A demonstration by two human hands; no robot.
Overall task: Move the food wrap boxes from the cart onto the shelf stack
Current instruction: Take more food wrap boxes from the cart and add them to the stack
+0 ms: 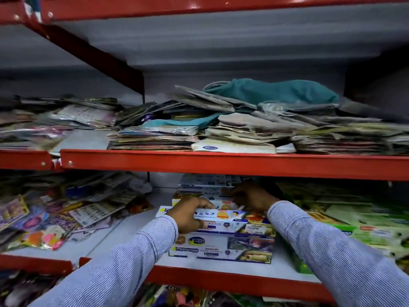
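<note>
Your top food wrap box (221,218) is long, white and blue with food photos, lying flat and skewed on the stack, its left end toward 9 o'clock. Beneath it, the bottom box (221,249) reads "Freshwrapp" and lies flat on the shelf (232,275). At 12 o'clock behind them, more boxes (199,189) sit stacked.
</note>
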